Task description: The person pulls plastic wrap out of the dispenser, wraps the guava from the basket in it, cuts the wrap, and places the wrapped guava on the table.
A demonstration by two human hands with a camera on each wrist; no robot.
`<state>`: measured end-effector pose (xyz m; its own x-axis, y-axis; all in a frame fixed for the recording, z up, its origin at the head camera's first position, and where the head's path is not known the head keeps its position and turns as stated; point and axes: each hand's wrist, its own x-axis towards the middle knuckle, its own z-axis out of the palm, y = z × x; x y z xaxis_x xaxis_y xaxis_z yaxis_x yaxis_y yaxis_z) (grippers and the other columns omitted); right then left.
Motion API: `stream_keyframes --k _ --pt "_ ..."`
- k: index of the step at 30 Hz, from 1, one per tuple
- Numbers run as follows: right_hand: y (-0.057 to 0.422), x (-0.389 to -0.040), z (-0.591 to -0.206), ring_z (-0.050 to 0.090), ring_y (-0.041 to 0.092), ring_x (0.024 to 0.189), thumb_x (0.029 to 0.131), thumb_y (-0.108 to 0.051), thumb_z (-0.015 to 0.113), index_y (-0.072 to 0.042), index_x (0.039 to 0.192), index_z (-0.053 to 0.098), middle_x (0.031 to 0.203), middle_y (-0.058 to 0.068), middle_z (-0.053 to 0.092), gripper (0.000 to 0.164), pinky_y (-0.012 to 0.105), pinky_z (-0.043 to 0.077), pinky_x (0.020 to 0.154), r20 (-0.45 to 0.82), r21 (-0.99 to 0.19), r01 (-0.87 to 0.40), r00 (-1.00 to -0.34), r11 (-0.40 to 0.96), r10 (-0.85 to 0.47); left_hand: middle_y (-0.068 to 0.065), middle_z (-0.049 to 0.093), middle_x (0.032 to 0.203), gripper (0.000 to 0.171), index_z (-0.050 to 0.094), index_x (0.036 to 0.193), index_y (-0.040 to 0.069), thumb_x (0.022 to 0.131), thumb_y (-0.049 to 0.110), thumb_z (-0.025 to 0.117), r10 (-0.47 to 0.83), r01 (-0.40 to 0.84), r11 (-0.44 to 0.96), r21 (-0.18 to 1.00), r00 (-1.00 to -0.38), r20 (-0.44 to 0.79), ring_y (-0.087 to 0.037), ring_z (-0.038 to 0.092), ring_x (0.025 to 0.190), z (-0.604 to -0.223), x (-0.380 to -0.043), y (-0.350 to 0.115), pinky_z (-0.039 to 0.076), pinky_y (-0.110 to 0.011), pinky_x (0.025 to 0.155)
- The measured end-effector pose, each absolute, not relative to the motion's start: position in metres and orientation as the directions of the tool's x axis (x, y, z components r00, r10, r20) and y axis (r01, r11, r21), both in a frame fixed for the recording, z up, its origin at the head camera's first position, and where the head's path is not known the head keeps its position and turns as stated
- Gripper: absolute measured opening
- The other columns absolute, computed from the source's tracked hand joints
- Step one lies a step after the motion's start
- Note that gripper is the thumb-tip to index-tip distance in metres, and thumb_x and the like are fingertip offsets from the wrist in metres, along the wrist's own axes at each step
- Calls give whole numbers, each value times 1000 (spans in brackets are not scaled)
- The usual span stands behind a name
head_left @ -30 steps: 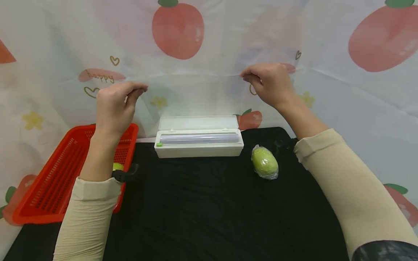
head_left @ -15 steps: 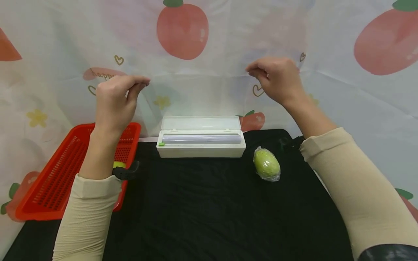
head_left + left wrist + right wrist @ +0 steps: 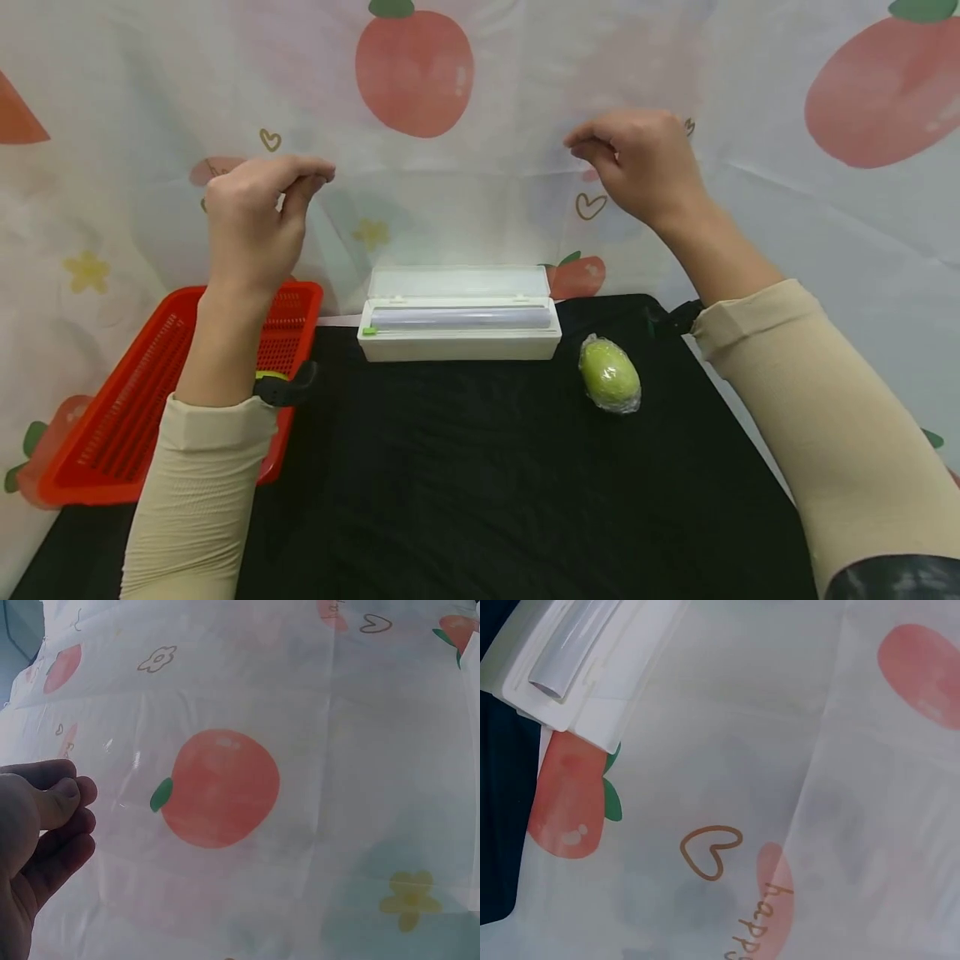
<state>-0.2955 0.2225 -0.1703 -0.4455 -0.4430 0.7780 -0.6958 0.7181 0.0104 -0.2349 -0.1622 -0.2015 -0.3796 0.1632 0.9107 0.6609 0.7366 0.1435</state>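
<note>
the left hand (image 3: pixel 251 221) and right hand (image 3: pixel 637 167) each pinch what looks like clear film (image 3: pixel 109 744), raised higher than the open white box (image 3: pixel 459 347) on the worktop (image 3: pixel 487 483), its roll (image 3: pixel 461 318) lying left to right, below and between them, neither hand plainly nearer.

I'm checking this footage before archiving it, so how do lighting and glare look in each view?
Head view: fairly even light, glints on the wrapped fruit; left wrist view: dimmer, the left hand darker than the backdrop; right wrist view: also dim, with a pale sheen on the film roll.
</note>
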Motion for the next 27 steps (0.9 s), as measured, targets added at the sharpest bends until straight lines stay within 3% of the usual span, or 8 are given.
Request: stream_keyframes --k 3,11,27 --pt "221 -296 -167 71 26 79 96 -5 65 -4 97 79 92 10 77 14 15 33 69 783 13 -695 -440 719 -440 -10 77 94 18 79 101 4 96 16 66 134 673 721 164 -368 920 -27 70 82 -200 -235 -162 37 -8 75" --pt "218 -291 -160 71 21 78 96 -8 66 -6 97 79 93 7 77 14 12 34 70 787 26 -695 -429 718 -443 -8 77 90 15 81 97 9 94 17 69 77 661 728 182 -342 937 -28 66 73 -197 -230 -162 25 -18 67" --pt "218 -282 -146 69 21 78 97 -9 64 -7 97 80 94 7 77 16 12 33 71 811 20 -670 -423 742 -403 -8 77 90 17 81 95 7 94 21 70 30 676 708 205 -319 947 -27 68 75 -185 -228 -159 32 -12 69"
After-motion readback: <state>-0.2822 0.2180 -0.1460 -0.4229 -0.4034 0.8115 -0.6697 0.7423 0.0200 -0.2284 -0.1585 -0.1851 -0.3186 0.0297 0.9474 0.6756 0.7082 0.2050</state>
